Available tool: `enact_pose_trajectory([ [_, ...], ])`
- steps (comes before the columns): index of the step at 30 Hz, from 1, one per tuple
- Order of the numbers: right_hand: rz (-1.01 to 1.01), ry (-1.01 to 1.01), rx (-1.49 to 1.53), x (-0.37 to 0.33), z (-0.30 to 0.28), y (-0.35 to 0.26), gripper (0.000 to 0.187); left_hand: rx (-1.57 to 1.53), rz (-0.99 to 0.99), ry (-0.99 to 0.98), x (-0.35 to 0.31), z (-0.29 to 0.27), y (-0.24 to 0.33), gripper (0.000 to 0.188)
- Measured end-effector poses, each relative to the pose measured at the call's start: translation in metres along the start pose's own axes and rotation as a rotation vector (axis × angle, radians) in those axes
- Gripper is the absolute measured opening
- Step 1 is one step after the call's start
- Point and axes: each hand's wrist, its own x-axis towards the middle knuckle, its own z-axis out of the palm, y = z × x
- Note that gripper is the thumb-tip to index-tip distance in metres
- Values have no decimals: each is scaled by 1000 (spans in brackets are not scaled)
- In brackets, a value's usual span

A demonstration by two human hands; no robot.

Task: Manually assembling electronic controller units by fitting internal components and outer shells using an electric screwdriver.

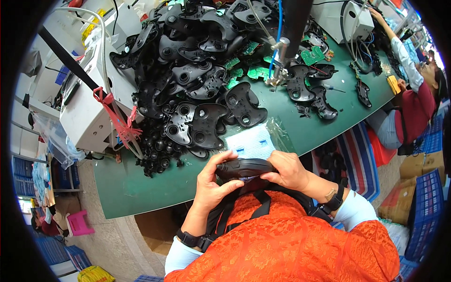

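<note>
Controller casing [246, 168], black and seen nearly edge-on from my remote viewpoint, lies directly between the fingers of both hands, apparently lifted clear of the green table [141, 192]. Its long axis runs crosswise from one hand to the other, and the end by the right fingers looks slightly farther from the body. Neither hand is nearer: I see the left hand [209, 179] on one end and the right hand [292, 171] on the other, both touching.

On the left, thumb and forefinger are parted by about the casing's thickness, thumb on the near side, forefinger reaching over the far side. On the right, the thumb presses the near edge while the other fingers curl behind; I cannot tell how their hidden tips sit.

Just beyond the fingers I have a white sheet with blue marks [250, 142], with clear plastic film [281, 136] at its right. Farther from the left fingers is a heap of black controller shells [206, 77]; to their left are small black round parts [162, 154]. Well beyond the right fingers hangs a metal fitting [280, 52].
</note>
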Motion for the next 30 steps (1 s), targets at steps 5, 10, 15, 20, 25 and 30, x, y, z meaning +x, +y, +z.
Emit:
enact_pose_trajectory([
  [5, -40, 42, -25, 4, 0, -7, 41, 451, 230, -8, 7, 0, 11, 81],
  [10, -84, 14, -41, 8, -2, -14, 39, 482, 198, -33, 8, -1, 22, 62],
  [15, -93, 71, 40, 22, 6, -27, 47, 440, 159, -26, 5, 9, 23, 54],
  [20, -51, 84, 40, 24, 10, -30, 42, 425, 185, 25, 9, 13, 23, 50],
  [25, -52, 98, 36, 28, 11, -29, 41, 388, 152, 65, 13, 15, 24, 41],
  [30, -86, 51, 37, 36, 7, -30, 41, 259, 64, 85, 12, 14, 24, 36],
])
